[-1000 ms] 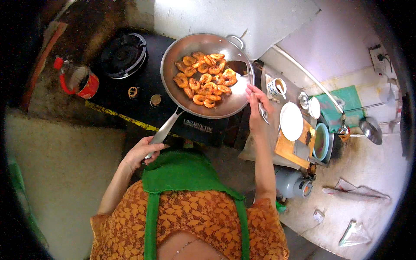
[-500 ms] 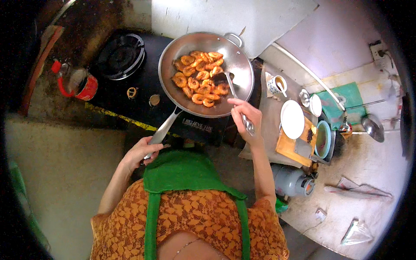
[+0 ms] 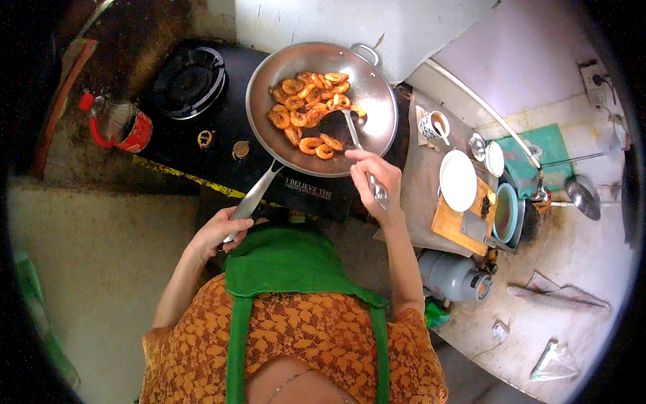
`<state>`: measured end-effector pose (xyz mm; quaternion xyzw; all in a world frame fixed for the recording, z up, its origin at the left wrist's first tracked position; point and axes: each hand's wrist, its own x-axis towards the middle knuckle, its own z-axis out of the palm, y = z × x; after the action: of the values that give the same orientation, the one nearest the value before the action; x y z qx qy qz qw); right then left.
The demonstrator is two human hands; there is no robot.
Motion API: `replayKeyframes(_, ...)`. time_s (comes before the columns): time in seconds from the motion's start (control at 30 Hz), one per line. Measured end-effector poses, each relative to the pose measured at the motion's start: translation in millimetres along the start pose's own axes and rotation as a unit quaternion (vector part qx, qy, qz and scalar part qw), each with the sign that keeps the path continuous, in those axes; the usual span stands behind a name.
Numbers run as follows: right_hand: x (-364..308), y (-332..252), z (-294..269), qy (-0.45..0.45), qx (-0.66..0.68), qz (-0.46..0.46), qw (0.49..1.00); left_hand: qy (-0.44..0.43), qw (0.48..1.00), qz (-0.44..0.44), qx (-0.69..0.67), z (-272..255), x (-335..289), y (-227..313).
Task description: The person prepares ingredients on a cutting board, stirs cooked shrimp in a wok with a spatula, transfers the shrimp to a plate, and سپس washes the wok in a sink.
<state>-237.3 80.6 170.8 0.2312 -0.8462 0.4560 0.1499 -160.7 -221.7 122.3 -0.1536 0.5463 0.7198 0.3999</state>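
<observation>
Over black stovetop (image 3: pixel 229 121), wok (image 3: pixel 380 94) holds orange shrimp (image 3: pixel 294 103), bunched across middle and left. Person's left hand (image 3: pixel 219 232) grips wok's long handle (image 3: pixel 256 194); right hand (image 3: pixel 379 185) clasps metal utensil (image 3: pixel 353 131), its far end among shrimp. Off to right, white plate (image 3: pixel 457 180) beside wooden board (image 3: pixel 447 220).

A pale lilac wall (image 3: pixel 525 67) rises right; dull brownish floor (image 3: pixel 114 269) spreads left

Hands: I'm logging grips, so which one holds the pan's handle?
The left hand: it grips the long handle of the pan, whereas the right hand holds a metal utensil that reaches inside.
</observation>
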Motion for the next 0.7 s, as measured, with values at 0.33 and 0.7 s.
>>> replayKeyframes(0.33,-13,3,7,-0.019,0.038,-0.028,0.999,-0.003,1.000,-0.002,-0.009,-3,1,-5)
replayKeyframes(0.7,-6,-22,18,-0.074,0.027,-0.111,0.991,0.006,1.000,-0.013,-0.003,-2,0,-2)
